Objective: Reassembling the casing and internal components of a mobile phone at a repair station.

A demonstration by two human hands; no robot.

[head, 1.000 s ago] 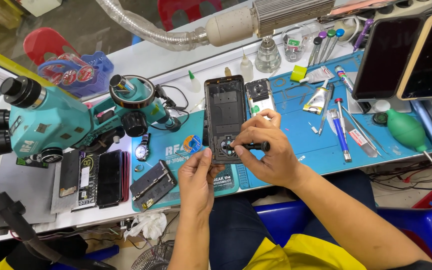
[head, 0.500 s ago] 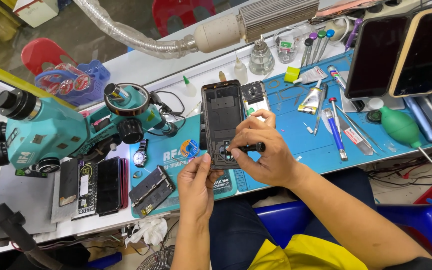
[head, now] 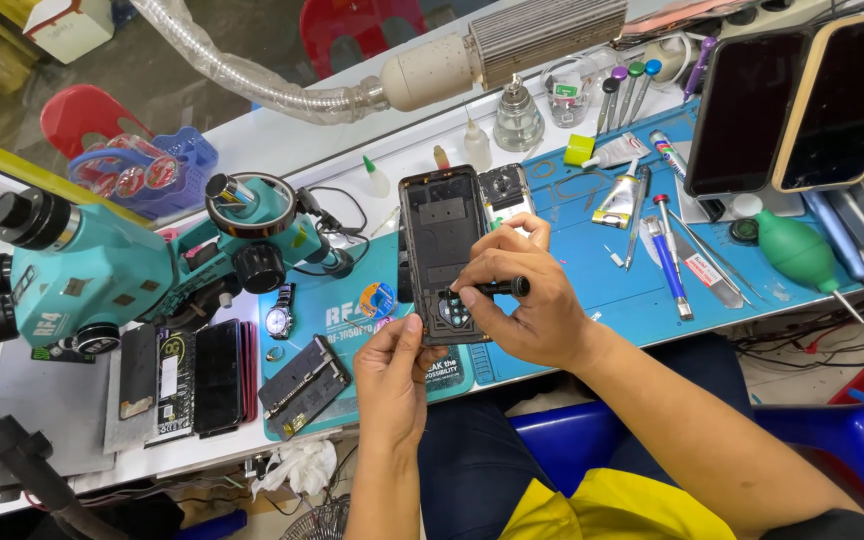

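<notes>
Centrally, both hands work on an opened black smartphone shell [head: 444, 250] over the blue rubber repair mat [head: 592, 270].

Right hand [head: 527, 300] closed around a slim black screwdriver [head: 497, 289], fingers pinched on its handle, tip down at the phone's lower end. Left hand [head: 392, 370] grips the phone's bottom edge, thumb up against its side; phone lies lengthwise, tilted slightly, near edge of mat. Just beside the phone's upper right: a small silver-and-black phone part [head: 505, 190]. Further right on the mat: a metal glue tube [head: 620, 200], blue-handled screwdrivers [head: 664, 265], a green rubber air blower [head: 797, 248]. Two dark phone screens [head: 802, 100] stand propped at far right. Left of the mat: a teal stereo microscope [head: 102, 275], a wristwatch [head: 278, 318], a stack of flat black phone panels [head: 192, 378].
</notes>
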